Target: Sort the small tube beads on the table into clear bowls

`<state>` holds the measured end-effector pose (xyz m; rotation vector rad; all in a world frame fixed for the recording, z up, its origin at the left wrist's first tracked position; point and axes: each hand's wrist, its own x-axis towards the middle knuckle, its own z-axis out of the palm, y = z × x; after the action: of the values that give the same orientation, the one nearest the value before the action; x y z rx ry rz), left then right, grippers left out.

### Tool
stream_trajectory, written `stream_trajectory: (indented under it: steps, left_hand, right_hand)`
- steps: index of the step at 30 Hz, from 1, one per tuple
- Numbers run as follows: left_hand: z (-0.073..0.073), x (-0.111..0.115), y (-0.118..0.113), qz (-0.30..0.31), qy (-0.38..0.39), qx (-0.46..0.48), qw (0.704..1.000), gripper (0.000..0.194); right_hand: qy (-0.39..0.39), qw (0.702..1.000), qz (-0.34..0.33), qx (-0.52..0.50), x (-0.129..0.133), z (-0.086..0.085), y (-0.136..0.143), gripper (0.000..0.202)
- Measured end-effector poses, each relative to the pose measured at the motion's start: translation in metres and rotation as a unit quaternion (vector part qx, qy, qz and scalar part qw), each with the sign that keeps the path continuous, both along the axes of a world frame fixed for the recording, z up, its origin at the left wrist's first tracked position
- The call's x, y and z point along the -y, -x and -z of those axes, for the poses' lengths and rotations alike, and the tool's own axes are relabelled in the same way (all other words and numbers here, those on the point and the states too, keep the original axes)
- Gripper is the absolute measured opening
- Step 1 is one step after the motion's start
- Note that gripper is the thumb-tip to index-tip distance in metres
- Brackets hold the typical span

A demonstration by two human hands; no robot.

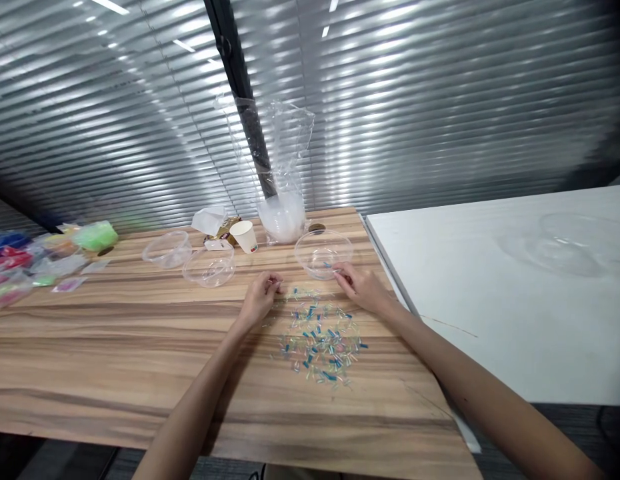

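My right hand [361, 288] is at the near right rim of a clear plastic bowl [323, 250], finger and thumb pinched together. A small blue tube piece [327, 265] shows at those fingertips. To the left of the bowl, my left hand [260, 298] hovers close over the wood with its fingers curled together; whatever may be in them is too small to name. Between my forearms lies a loose spread of short tube pieces [320, 343], blue, clear, yellowish and pinkish.
Two more clear bowls [210, 268] stand left, near a paper cup [244, 236] and a tissue pack [210, 221]. Behind is a bag of white bowls [283, 217]. Colourful packets [60, 250] lie far left. A white table [490, 300] adjoins the wooden table [115, 360] at right.
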<state>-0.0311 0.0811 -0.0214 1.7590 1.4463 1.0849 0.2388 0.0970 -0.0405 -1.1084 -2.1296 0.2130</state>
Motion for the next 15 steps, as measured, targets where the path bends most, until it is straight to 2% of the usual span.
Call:
stream_trajectory:
  steps: [7,11,15]
  left_hand:
    - [-0.006,-0.0014,0.0021,-0.006,0.026,0.074,0.997,0.033]
    - [-0.0076,0.0019,0.0039,-0.021,0.045,0.106,0.993,0.047]
    - [-0.0073,0.0027,0.0041,-0.039,0.039,0.123,0.991,0.051]
  right_hand:
    - [-0.007,0.999,-0.016,-0.029,-0.0001,0.0004,-0.0006,0.022]
    - [-0.017,1.0,-0.012,-0.008,-0.0013,0.0025,-0.0009,0.023]
    - [-0.05,0.999,-0.011,0.013,-0.0018,0.0043,-0.0004,0.023]
